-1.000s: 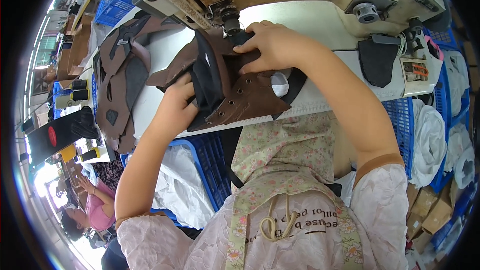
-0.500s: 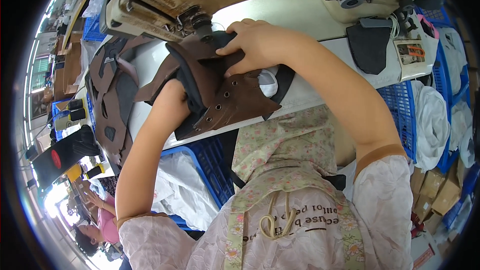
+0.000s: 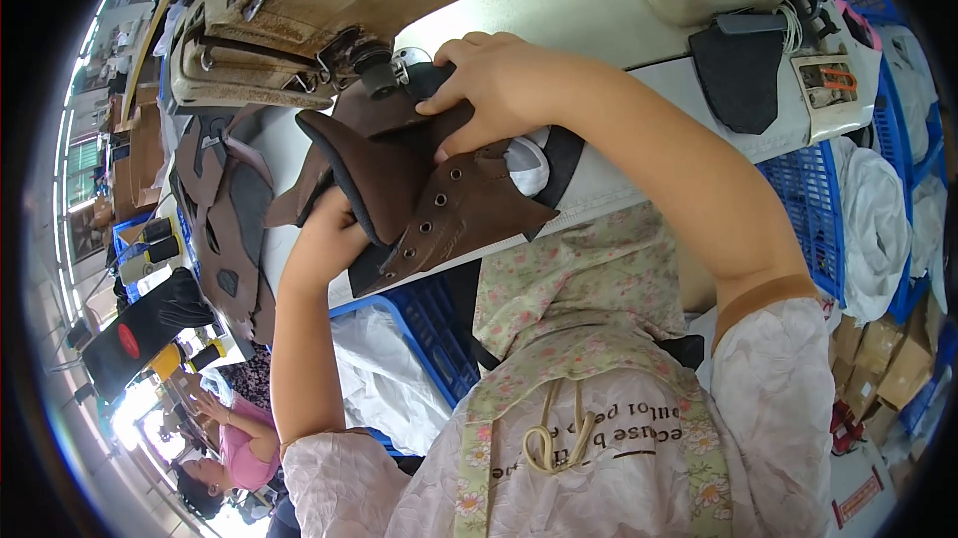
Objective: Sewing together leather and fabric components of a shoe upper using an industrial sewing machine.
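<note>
A brown shoe upper (image 3: 439, 214) with a row of metal eyelets and dark lining lies on the sewing machine's white bed, partly folded. Its padded flap (image 3: 364, 174) stands up toward me. My left hand (image 3: 324, 239) is closed on the upper at its left side, with the fingertips hidden behind the flap. On the far right part of the upper, my right hand (image 3: 489, 89) is closed round the material, thumb toward me. Just left of those fingers, the machine's dark roller (image 3: 377, 74) sits over the upper; the stitching point itself is hidden.
Flat brown and dark cut pieces (image 3: 225, 229) lie at the left. A dark pad (image 3: 738, 79) rests on the bed at right. Blue crates (image 3: 424, 338) with white bags stand below and at right. Another person (image 3: 244, 438) sits at lower left.
My left hand has drawn partly out from inside the upper, so more of it shows. The flap has swung left and opened wider. My right hand keeps its hold, and the view has shifted slightly.
</note>
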{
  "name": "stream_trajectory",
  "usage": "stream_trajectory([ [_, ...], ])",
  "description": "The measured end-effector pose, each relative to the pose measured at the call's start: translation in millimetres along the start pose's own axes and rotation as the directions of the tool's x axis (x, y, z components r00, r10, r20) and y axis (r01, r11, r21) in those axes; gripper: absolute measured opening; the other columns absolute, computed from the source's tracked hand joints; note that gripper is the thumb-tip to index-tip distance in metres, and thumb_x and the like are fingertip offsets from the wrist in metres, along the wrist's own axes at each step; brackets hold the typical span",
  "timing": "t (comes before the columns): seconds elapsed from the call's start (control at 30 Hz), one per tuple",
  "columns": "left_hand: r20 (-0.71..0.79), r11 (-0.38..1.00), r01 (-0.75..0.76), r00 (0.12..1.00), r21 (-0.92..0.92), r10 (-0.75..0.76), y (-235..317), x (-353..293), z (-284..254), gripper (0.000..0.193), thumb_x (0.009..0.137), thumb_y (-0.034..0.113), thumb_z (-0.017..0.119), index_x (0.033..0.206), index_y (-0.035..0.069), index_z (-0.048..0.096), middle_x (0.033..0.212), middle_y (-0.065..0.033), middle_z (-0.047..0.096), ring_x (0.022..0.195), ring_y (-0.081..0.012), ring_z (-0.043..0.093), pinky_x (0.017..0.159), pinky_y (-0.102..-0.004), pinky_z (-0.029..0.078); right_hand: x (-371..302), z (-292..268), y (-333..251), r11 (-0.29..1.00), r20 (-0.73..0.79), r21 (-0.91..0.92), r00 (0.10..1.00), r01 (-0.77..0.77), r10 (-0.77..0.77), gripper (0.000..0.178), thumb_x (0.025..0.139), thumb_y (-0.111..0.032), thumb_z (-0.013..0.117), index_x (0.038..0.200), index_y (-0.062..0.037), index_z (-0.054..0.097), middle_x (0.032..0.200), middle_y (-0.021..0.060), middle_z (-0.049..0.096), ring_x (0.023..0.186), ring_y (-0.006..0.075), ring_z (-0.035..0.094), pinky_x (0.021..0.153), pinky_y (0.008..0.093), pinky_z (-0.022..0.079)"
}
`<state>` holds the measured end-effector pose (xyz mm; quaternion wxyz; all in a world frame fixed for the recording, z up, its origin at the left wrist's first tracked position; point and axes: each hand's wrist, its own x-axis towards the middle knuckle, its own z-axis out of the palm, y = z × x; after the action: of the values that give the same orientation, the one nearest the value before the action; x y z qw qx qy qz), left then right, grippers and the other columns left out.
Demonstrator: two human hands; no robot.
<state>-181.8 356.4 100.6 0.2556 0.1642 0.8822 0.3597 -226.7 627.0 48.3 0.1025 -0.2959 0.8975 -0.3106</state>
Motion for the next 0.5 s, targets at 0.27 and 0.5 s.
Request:
stream_trajectory([
  [0.27, -0.027, 0.857, -0.221, 0.964, 0.465, 0.263, 24.5, 14.4, 11.3, 0.036, 0.08, 0.008, 0.066, 0.113, -0.002, 0.06, 0.105, -0.0135, 0.068, 0.096, -0.0246, 0.065, 0.085, -0.0344, 0.05, -1.6, 1.1, -1.2, 1.0, -0.027, -0.003, 0.999, 0.025, -0.025, 0.056, 0.074, -0.055, 0.074, 0.119, -0.0217, 0.071, 0.135, 0.0197, 0.051, 0.126, 0.0357, 0.047, 0.105, 0.0415, 0.037],
  [0.5, -0.337, 0.955, 0.016, 0.934, -0.297, -0.121, -12.3, -24.7, 4.4, 0.028, 0.078, 0.004, 0.063, 0.105, 0.001, 0.06, 0.097, -0.005, 0.063, 0.088, -0.0166, 0.061, 0.074, -0.0298, 0.048, -3.6, 4.9, 1.9, 1.0, -0.038, -0.02, 0.999, 0.014, -0.014, 0.056, 0.074, -0.052, 0.075, 0.122, -0.0233, 0.069, 0.138, 0.0184, 0.048, 0.128, 0.0346, 0.046, 0.106, 0.0413, 0.037],
])
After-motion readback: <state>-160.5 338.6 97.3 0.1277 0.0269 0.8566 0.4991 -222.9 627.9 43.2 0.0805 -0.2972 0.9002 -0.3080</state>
